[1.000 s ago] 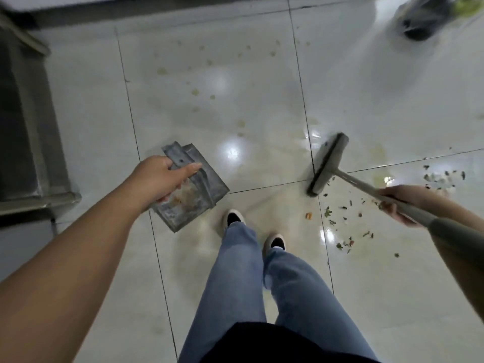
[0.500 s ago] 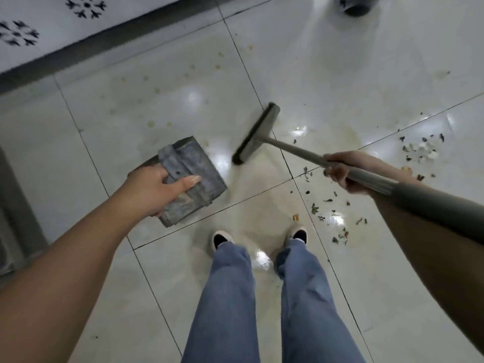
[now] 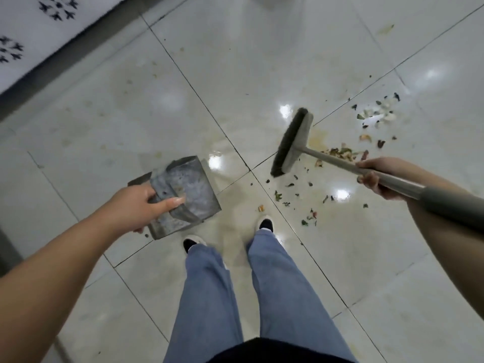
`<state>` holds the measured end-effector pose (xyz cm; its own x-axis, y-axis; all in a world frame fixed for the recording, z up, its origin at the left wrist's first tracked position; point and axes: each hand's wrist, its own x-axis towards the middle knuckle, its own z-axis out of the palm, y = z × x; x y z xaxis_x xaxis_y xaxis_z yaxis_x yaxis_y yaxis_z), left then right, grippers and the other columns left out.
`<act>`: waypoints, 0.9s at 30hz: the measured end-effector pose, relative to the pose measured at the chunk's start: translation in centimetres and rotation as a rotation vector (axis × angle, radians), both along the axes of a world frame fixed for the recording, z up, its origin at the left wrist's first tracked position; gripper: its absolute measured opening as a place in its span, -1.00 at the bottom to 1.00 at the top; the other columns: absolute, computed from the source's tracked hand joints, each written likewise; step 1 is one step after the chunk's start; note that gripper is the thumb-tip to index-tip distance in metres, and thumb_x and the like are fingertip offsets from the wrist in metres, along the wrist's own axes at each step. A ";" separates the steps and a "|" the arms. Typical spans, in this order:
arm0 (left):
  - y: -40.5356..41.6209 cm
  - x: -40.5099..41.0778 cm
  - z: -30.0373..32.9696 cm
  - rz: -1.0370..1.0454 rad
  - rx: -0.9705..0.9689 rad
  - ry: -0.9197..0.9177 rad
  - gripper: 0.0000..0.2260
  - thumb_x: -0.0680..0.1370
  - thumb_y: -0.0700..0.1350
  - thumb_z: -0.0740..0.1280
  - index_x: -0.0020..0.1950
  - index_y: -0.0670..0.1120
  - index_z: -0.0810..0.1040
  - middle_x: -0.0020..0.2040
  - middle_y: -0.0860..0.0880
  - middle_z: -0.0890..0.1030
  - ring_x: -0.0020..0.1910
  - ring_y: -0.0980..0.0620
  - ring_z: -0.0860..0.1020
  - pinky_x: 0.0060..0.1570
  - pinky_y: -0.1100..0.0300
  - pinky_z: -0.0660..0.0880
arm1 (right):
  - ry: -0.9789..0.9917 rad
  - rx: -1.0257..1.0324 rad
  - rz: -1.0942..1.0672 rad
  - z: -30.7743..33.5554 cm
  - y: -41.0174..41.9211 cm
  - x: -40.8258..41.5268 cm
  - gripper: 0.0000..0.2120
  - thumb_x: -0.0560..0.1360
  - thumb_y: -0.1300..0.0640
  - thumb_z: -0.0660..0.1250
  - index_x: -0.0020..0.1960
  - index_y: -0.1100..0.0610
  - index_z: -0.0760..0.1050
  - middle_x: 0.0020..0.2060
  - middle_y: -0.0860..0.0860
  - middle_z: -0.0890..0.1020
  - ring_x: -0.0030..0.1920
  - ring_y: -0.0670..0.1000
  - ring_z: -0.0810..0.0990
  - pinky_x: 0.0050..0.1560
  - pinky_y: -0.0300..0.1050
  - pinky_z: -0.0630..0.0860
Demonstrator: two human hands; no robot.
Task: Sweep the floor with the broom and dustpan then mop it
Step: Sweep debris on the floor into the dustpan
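My left hand point(image 3: 141, 205) grips a dented grey metal dustpan point(image 3: 193, 189) by its handle strap, holding it just above the floor in front of my left foot. My right hand point(image 3: 377, 176) grips the grey handle of a broom. The broom head point(image 3: 292, 142), with dark bristles, is right of the dustpan, near a tile joint. Green and brown scraps point(image 3: 301, 197) lie scattered on the glossy pale tiles below and right of the broom head. A second patch of scraps point(image 3: 377, 113) lies farther right.
A white patterned wall point(image 3: 34, 30) with a dark skirting strip runs along the upper left. My legs in blue jeans and dark shoes point(image 3: 265, 224) stand at the bottom centre. Yellowish stains point(image 3: 318, 137) mark the tiles near the broom.
The broom head has swung to the right, from beside the dustpan to the edge of the scraps. The view has turned right and the dustpan has stayed in my left hand.
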<state>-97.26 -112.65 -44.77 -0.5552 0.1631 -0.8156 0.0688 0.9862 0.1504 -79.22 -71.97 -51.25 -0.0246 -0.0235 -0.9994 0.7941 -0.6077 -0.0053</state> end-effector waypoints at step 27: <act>-9.1 10.3 2.3 0.122 -0.002 0.044 -0.49 0.39 0.27 0.31 -0.29 -0.21 0.51 -0.71 0.00 0.39 -0.75 0.13 0.35 -0.64 0.34 0.25 | 0.054 0.256 0.762 0.2 -15.6 5.1 -0.85 0.59 0.23 0.15 -0.10 0.30 0.37 -0.48 0.11 0.43 -0.70 -0.06 0.38 -0.64 -0.27 0.39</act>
